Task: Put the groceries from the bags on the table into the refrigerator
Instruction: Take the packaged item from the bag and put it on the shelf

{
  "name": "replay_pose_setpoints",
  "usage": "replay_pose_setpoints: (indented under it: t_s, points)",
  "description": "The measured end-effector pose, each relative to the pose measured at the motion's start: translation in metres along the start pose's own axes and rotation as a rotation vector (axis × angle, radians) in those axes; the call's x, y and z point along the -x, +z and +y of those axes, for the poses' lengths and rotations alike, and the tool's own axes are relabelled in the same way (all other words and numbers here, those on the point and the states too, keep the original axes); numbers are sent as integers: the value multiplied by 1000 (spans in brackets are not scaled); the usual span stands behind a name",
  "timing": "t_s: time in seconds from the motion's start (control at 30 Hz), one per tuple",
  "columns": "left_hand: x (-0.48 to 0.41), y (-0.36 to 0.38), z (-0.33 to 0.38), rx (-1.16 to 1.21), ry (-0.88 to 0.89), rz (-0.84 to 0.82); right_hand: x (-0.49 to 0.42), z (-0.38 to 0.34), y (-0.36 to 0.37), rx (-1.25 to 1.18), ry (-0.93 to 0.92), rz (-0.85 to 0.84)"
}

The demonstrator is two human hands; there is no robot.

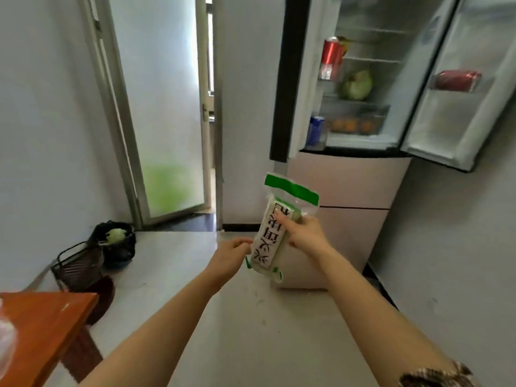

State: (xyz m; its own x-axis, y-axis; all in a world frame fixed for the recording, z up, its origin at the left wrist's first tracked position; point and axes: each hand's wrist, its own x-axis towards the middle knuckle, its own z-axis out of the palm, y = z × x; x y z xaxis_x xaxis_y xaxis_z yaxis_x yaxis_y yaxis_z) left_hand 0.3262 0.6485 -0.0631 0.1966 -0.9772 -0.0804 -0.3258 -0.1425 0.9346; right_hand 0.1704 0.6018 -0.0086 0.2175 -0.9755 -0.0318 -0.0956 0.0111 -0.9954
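Note:
A white packet with green trim and black characters [275,236] is held upright in front of me, below the open refrigerator [363,88]. My right hand [305,233] grips its right side. Fingers of my left hand [231,254] touch its lower left edge. Both upper refrigerator doors stand open. Inside I see a red can [331,58] and a blue can [317,131] in the left door, a green cabbage [357,85] on a shelf, oranges [349,124] in a drawer, and a red carton [456,79] in the right door.
The orange table corner [47,325] is at lower left, with a bit of clear plastic bag [5,347] on it. A black wire basket [78,266] and a black bag of greens [116,241] sit on the floor by the left wall. A frosted glass door [164,107] stands ajar.

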Motion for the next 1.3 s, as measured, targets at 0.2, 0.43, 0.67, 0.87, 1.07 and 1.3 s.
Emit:
replay_pose_setpoints:
  t_s: [0.2, 0.43, 0.67, 0.87, 1.07, 1.3]
  points:
    - [-125, 78, 56, 185, 58, -352, -104, -19, -118, -4, -36, 178]
    - [-275, 155, 133, 189, 168, -445, -218, -61, -259, 115, -33, 160]
    - [-401, 226, 233, 231, 403, -381, -321, -122, -370, 271, -95, 113]
    - [-533, 277, 325, 275, 513, -238, -451, -185, -438, 442, -298, 148]
    - [-644, 279, 412, 200, 499, 227, -578, -235, -468, 470, -513, 275]
    - [-744, 245, 482, -122, 599, 601, -680, -296, -469, 308, -759, 384]
